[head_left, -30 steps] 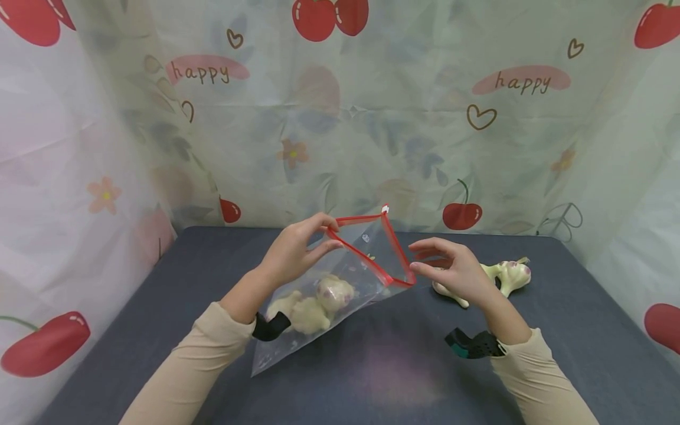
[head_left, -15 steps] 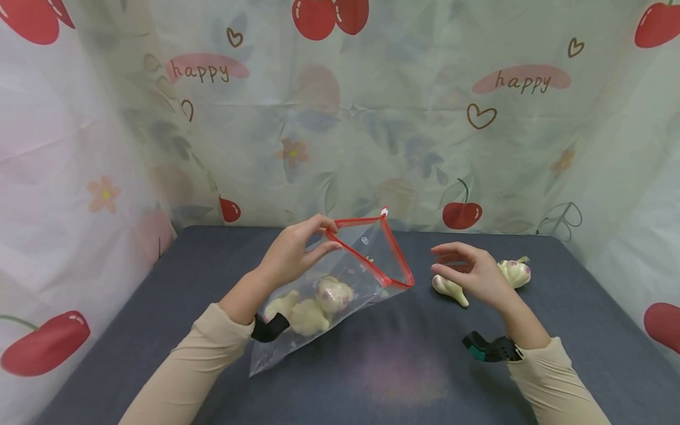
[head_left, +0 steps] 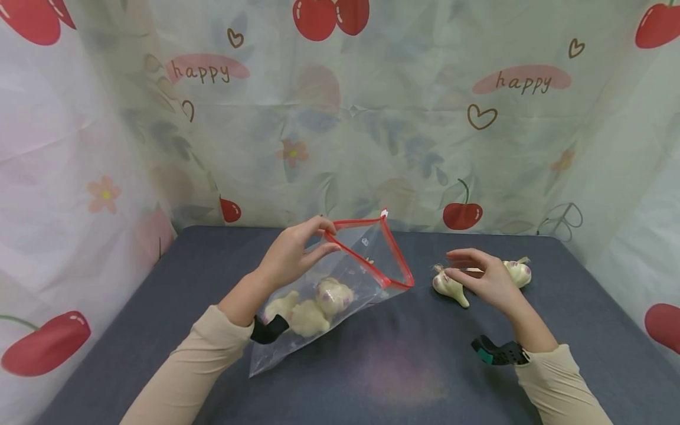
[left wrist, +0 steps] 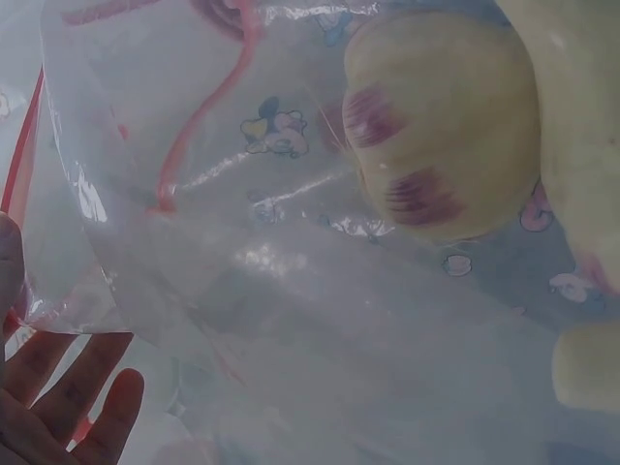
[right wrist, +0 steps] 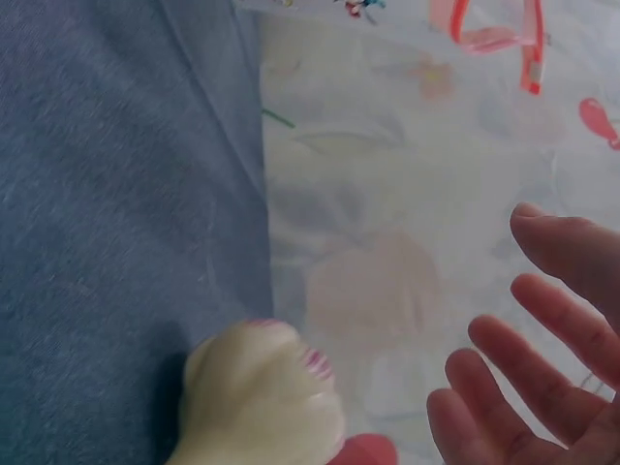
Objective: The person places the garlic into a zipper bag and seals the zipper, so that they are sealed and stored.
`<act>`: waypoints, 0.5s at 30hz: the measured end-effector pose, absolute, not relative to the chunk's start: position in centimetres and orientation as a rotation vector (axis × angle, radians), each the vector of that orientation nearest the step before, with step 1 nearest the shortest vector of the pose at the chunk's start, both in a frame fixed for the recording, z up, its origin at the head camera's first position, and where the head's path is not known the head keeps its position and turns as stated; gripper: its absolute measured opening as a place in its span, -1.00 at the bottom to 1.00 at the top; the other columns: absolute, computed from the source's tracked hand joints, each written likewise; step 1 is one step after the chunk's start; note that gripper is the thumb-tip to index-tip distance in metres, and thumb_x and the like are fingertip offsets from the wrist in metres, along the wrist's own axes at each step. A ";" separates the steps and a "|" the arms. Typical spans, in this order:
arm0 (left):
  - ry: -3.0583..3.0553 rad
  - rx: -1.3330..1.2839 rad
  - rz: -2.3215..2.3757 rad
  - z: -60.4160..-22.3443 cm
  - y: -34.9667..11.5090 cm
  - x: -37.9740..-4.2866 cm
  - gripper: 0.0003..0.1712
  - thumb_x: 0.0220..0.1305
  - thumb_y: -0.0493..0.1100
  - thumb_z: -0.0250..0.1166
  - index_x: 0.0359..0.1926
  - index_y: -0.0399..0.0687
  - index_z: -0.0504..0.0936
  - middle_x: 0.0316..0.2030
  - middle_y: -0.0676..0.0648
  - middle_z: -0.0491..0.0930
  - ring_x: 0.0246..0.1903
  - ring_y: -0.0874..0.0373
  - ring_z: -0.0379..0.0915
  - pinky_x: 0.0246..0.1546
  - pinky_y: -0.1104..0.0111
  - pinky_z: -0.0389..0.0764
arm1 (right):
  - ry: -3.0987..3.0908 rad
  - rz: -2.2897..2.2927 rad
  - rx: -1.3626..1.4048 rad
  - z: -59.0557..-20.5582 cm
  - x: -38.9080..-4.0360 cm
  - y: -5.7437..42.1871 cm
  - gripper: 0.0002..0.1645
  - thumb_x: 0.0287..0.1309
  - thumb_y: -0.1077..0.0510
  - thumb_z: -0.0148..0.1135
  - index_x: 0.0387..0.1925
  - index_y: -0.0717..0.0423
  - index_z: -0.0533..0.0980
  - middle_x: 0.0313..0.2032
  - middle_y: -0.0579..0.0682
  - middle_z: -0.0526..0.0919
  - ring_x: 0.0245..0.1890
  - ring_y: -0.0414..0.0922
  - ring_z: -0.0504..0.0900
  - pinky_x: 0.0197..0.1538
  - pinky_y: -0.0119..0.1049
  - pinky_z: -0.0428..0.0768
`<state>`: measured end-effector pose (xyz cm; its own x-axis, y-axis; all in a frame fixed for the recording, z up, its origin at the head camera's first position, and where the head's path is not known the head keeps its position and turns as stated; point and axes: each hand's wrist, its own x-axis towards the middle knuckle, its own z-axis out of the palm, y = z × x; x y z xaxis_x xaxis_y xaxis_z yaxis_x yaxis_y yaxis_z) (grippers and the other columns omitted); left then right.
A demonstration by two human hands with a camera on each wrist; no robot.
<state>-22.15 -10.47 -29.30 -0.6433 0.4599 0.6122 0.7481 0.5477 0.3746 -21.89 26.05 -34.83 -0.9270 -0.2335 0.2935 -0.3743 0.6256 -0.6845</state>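
In the head view my left hand (head_left: 292, 251) pinches the red-edged rim of a clear zip bag (head_left: 319, 270) between thumb and fingers. The mouth gapes toward the right, with a white slider (head_left: 385, 213) at its top corner. Inside, low in the bag, lie several garlic bulbs (head_left: 333, 295); the left wrist view shows a purple-streaked bulb (left wrist: 436, 126) through the film. My right hand (head_left: 486, 277) hovers with relaxed, parted fingers and holds nothing. Its fingertips overlap a loose garlic bulb (head_left: 448, 287), also seen below the fingers in the right wrist view. Another bulb (head_left: 517, 273) is partly hidden behind this hand.
A dark grey cloth-covered table (head_left: 404, 360) lies beneath everything. Printed curtains (head_left: 350, 118) with cherries and "happy" lettering surround its back and sides. A thin looped cord (head_left: 563, 218) shows at the back right corner. Black straps with small devices (head_left: 499, 351) sit on both wrists.
My right hand has moved away from the bag's mouth to the right, over the loose garlic, uncovering the nearer bulb. My left hand and the bag have barely shifted.
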 end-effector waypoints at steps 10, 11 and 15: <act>-2.338 -0.985 -0.880 -29.5 -10.6 -22.2 -0.74 0.14 -0.15 0.33 -0.16 -0.07 0.49 -0.20 -0.04 0.62 -0.11 0.05 0.61 -0.08 0.23 0.60 | -2.743 1.221 0.359 -36.5 -22.6 27.0 -0.41 0.21 -0.01 0.20 0.19 0.20 0.36 0.17 0.29 0.43 0.14 0.26 0.43 0.13 0.13 0.45; -2.337 -0.985 -0.880 -29.5 -10.6 -22.2 -0.74 0.14 -0.16 0.33 -0.16 -0.07 0.49 -0.20 -0.05 0.62 -0.11 0.05 0.61 -0.09 0.23 0.60 | -2.749 1.223 0.347 -36.7 -22.7 27.0 -0.40 0.21 -0.01 0.20 0.19 0.20 0.35 0.18 0.29 0.41 0.14 0.27 0.43 0.13 0.13 0.45; -2.341 -0.982 -0.878 -29.5 -10.6 -22.2 -0.73 0.13 -0.16 0.34 -0.16 -0.07 0.49 -0.20 -0.05 0.63 -0.12 0.04 0.61 -0.09 0.22 0.60 | -2.777 1.243 0.318 -37.1 -23.0 27.1 -0.35 0.20 -0.01 0.21 0.23 0.22 0.30 0.22 0.32 0.34 0.18 0.31 0.38 0.14 0.17 0.43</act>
<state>-22.17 -10.56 -29.53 -0.6444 0.4613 0.6099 0.7485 0.5436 0.3798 -23.01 27.13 -37.11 -0.9750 -0.1548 0.1595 -0.2220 0.6488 -0.7279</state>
